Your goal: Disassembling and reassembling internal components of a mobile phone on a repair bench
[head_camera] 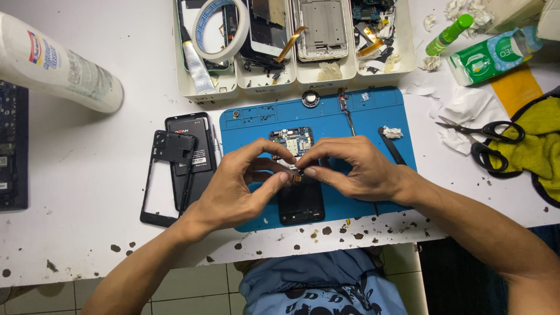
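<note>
Step in hand, by look: handling tiny part (298,175) over opened phone (299,192) on blue mat (373,114), circuit board (291,141) exposed. Left hand (233,186) and right hand (356,169) meet, fingertips pinched together on part. Next move likely calls for steady, fine placement; part is small, easily dropped. Black rear frame (166,175) lies left on tabletop (87,163).

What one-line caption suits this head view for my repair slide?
Both hands, left hand and right hand, pinch a small part over an opened phone on a blue mat.

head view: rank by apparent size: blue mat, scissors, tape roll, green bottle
1. blue mat
2. scissors and tape roll: look alike, no ranking
3. green bottle
</note>
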